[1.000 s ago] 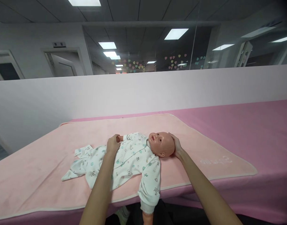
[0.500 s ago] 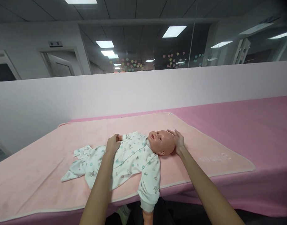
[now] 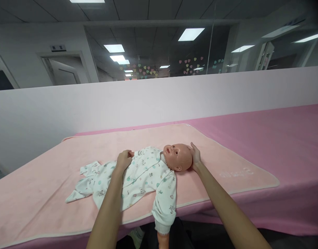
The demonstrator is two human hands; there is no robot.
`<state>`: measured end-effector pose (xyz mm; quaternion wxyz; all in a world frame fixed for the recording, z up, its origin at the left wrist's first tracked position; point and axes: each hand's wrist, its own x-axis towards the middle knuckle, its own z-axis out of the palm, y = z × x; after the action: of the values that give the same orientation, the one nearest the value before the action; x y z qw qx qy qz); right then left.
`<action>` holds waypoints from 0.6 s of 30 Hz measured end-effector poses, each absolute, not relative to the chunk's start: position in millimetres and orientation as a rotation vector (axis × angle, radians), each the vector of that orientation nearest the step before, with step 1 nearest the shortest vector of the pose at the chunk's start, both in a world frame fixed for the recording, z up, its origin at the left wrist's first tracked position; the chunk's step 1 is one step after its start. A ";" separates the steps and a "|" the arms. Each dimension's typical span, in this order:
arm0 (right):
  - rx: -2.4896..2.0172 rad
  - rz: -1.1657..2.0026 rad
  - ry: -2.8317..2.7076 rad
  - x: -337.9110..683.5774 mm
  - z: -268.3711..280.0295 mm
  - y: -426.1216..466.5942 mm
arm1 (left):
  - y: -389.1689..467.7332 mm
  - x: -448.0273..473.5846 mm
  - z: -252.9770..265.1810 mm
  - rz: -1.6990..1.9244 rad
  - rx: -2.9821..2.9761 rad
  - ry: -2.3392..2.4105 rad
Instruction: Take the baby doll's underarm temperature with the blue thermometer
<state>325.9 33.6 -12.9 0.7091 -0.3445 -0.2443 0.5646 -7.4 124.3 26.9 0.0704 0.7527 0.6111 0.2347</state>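
1. Baby doll (image 3: 142,178) lies on its back between the two grips, its head toward the right of the view and its legs toward the left.
2. Left grip (image 3: 124,159): the fingers are curled closed about the doll's far hand (image 3: 132,154), just where it comes out of its cuff; the forearm crosses over the doll's lower body.
3. Right grip (image 3: 196,157): wide and cupped, palm against the crown of the doll's bald head (image 3: 178,157), with a fingertip standing up clear of it.
4. Around the doll goes a white sleepsuit (image 3: 138,186) printed with small green and brown figures. It encloses trunk, arms and legs; the near sleeve (image 3: 165,200) hangs over the front edge, and the near forearm (image 3: 163,240) shows below its cuff.
5. Beneath lies a peach blanket (image 3: 44,183) with a pale border and faint white lettering near its right corner.
6. Under that, a counter (image 3: 278,145) covered in pink cloth, its front draped.
7. Behind stands a low white partition (image 3: 159,100); beyond it are a large window (image 3: 159,43) bearing heart stickers (image 3: 148,72), and a door (image 3: 65,72) at left.
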 end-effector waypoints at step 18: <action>-0.770 1.344 -0.645 324.1 -11.5 29.7 | 124.6 -4.9 24.2 0.744 2.257 1.890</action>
<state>324.1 29.7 -11.5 0.6682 -0.3415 -0.2861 0.5958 -4.9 124.6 24.2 0.0524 0.7424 0.6215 0.2446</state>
